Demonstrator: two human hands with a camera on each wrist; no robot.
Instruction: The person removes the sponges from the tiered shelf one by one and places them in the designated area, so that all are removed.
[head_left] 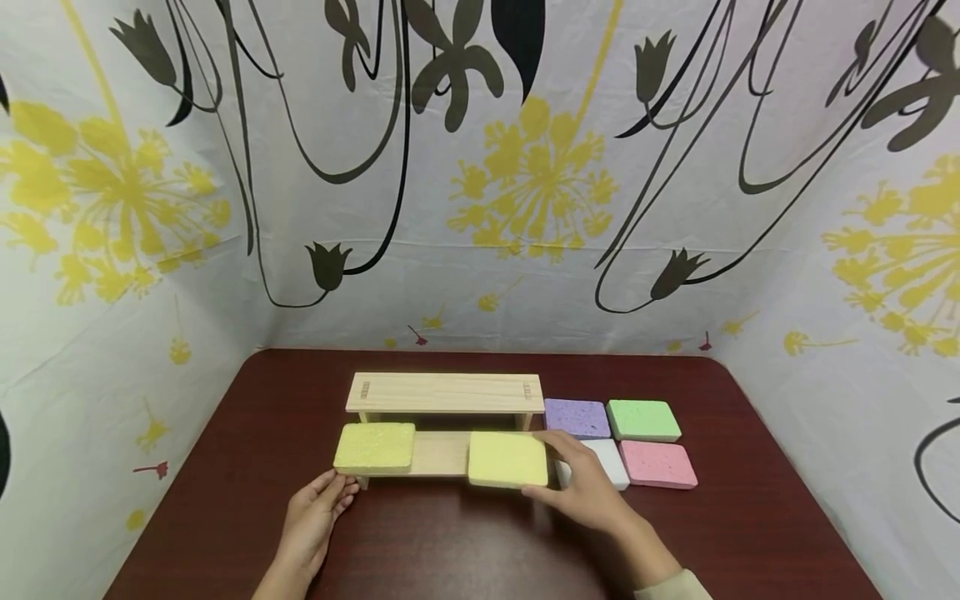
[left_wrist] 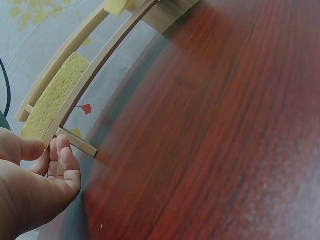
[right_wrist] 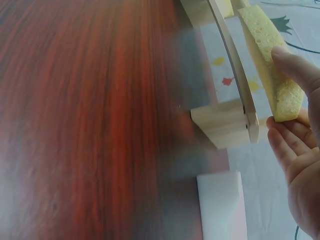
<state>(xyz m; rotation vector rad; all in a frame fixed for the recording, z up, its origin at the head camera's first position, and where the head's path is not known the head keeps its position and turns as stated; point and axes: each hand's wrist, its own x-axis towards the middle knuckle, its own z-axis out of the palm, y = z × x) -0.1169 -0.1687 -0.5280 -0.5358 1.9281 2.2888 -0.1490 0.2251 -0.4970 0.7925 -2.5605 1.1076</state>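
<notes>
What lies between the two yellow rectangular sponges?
In the head view, only a bare stretch of the pale wooden front shelf shows between the left sponge and the right sponge.

Over the near part of the table (head_left: 427, 546), the space between the left hand (head_left: 317, 512) and the right hand (head_left: 588, 493) lay open. The near shelf (head_left: 441, 454) had a gap between its left sponge (head_left: 374, 447) and right sponge (head_left: 507, 460), but the far shelf (head_left: 445, 393) stood behind, and a purple sponge (head_left: 576, 418) crowded the right.
</notes>
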